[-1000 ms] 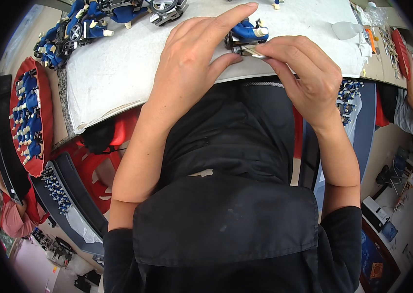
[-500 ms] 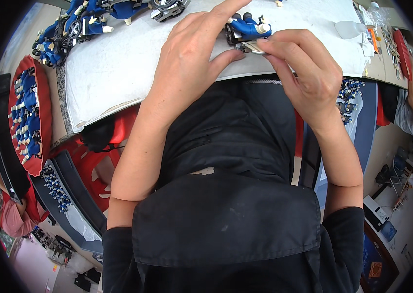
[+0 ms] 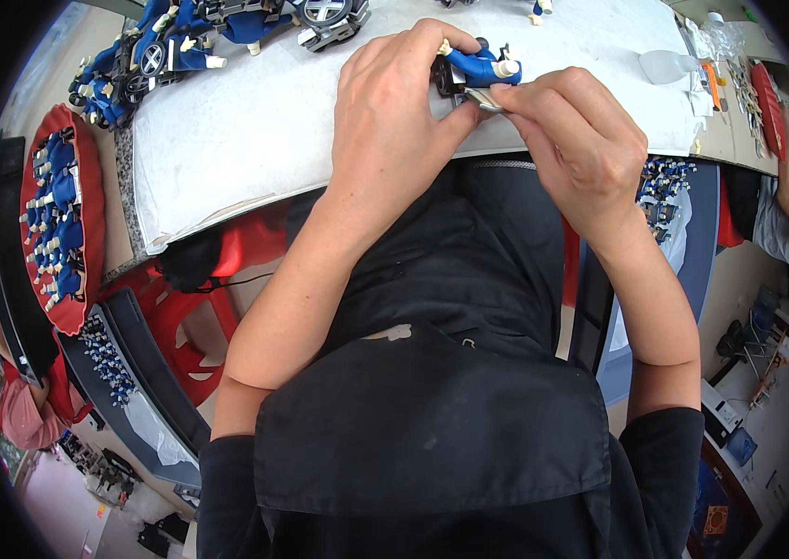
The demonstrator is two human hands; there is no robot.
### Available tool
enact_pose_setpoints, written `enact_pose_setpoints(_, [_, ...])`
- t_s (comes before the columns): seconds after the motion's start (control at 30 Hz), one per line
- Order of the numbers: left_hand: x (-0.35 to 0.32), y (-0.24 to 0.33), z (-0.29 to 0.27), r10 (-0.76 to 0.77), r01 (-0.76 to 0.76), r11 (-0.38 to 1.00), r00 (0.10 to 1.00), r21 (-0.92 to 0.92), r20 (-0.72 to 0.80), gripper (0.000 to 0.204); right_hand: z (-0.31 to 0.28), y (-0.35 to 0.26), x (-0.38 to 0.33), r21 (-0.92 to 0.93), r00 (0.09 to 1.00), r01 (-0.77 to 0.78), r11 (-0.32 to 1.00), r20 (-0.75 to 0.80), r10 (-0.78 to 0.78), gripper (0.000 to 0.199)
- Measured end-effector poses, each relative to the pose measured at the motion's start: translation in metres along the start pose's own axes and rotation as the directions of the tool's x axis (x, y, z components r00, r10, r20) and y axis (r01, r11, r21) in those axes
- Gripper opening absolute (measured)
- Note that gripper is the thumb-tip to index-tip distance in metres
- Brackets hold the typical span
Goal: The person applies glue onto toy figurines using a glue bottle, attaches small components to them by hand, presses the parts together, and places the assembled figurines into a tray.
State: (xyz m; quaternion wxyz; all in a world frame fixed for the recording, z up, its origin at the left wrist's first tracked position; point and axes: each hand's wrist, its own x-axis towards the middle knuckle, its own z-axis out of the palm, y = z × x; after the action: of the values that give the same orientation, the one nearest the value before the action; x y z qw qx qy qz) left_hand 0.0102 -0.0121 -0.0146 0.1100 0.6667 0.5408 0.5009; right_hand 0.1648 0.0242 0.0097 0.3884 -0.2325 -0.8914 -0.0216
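A small blue toy figure with cream head and hands (image 3: 480, 67) sits on a dark wheeled base above the white-covered tabletop. My left hand (image 3: 392, 126) is closed around its left side, index finger curled over the top and thumb at the lower edge. Between the thumb and fingers of my right hand (image 3: 583, 140) is a thin, flat, pale strip (image 3: 485, 100), pinched with its end against the toy's base. I cannot make out what kind of piece it is. My fingers partly hide the underside of the toy.
More blue toy figures on wheeled vehicles (image 3: 154, 58) crowd the far left. A red tray (image 3: 89, 224) of figures stands left. A clear bottle (image 3: 666, 66) and an orange-handled tool (image 3: 713, 86) lie at right. Blue-grey bins (image 3: 124, 321) flank my lap. Other people sit at both sides.
My left hand has moved right and closed in on the toy, its index finger now curling over it and its thumb near the strip. The right hand stays pinched on the strip, slightly lower.
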Motion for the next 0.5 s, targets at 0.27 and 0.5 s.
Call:
enact_pose_setpoints(0.27, [0.006, -0.002, -0.003, -0.062, 0.061, 0.998, 0.994, 0.010, 0.086, 0.040, -0.009, 0.004, 0.020, 0.072, 0.988, -0.021, 0.997, 0.155, 0.010, 0.016])
enact_pose_setpoints(0.5, [0.009, 0.006, -0.006, -0.231, 0.289, 0.926, 0.943, -0.242, 0.242, 0.034, -0.005, 0.003, -0.005, 0.106, 0.999, -0.026, 0.994, -0.040, 0.031, 0.028])
